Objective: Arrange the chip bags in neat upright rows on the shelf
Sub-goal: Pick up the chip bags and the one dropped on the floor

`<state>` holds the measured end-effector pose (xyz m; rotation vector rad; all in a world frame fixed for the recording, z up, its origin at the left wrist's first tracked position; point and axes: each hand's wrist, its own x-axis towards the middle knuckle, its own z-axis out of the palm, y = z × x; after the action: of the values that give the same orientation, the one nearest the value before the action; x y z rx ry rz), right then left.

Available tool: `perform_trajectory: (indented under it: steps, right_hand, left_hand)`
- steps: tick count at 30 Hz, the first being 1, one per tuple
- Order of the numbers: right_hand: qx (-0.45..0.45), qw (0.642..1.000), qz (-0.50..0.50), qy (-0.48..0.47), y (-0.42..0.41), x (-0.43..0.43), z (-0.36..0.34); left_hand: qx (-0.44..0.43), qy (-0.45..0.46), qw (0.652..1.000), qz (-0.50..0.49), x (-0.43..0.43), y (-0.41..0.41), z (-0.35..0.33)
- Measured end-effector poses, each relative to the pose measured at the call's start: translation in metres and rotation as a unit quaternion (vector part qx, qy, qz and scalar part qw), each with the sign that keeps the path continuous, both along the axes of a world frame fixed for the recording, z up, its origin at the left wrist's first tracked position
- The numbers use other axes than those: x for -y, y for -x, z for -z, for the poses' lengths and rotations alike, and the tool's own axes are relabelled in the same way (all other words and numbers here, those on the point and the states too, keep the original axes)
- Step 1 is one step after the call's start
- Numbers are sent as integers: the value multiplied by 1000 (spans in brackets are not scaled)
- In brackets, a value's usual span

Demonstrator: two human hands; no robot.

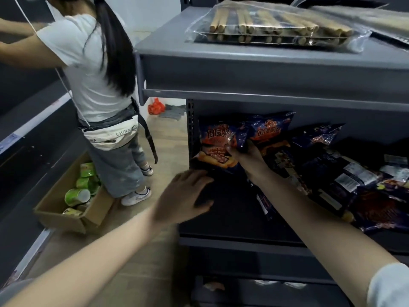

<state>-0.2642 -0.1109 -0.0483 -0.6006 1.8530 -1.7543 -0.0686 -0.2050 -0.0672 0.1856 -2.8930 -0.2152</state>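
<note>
Gripping the nearest chip bag [215, 142] with the right hand [245, 157], seen from the head camera, thumb pressed on the orange front and fingers curled round its right edge. Holding it upright at the far left of the middle shelf [234, 220], right beside the perforated upright post [190, 129]. Standing just behind and to the right, touching it: a second chip bag [271, 129], also upright. Leaning further right, a third bag [318, 136], tipped over at an angle. Sprawling beyond that, a loose pile of bags [358, 187], lying flat and overlapping, white labels showing on some.

Lying low and flat at the shelf's front, the left hand [183, 196], fingers straight and spread, holding nothing, tips just below the gripped bag; cannot tell whether touching that bag's bottom edge.

Up top, lying flat on the upper shelf [168, 47]: a clear pack of biscuit sticks [276, 25].

Off to the left, standing in the aisle with back turned, another person [88, 63] in a white tee, arms out toward the opposite shelving. Sitting on the floor beside those white sneakers, an open cardboard box [57, 218] with green cups [77, 196] inside. Further back on the floor, a red plastic bag [156, 106].
</note>
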Motion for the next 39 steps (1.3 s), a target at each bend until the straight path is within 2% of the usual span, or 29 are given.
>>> perform_trajectory:
  steps: [2, 5, 9, 13, 18, 22, 28, 34, 39]
  right_hand:
    - [-14, 1000, 17, -19, 5, 7, 4]
    - [-26, 998, 43, -39, 11, 18, 8]
    - [-41, 994, 61, -76, 18, 30, 12]
    - [-111, 982, 87, -127, 18, 42, 13]
    - [-148, 963, 143, -172, 10, 51, 18]
    - [-201, 946, 133, -218, 2, 48, 18]
    - [-277, 933, 102, -206, -27, 24, 16]
    - [-364, 914, 76, -164, -50, -9, 2]
    - [-453, 882, 16, -131, -71, -51, -10]
  left_hand:
    - [43, 38, 998, 14, -8, 1, 17]
    - [68, 35, 997, 16, -10, 1, 32]
    - [70, 22, 997, 16, -9, 1, 38]
    - [81, 12, 996, 18, -8, 0, 40]
    - [94, 30, 995, 23, -7, 0, 41]
    - [99, 30, 994, 20, -5, 1, 44]
    - [105, 39, 994, 19, -5, 2, 43]
    - [92, 94, 990, 41, -3, -2, 32]
    - [58, 58, 997, 7, -21, -17, 23]
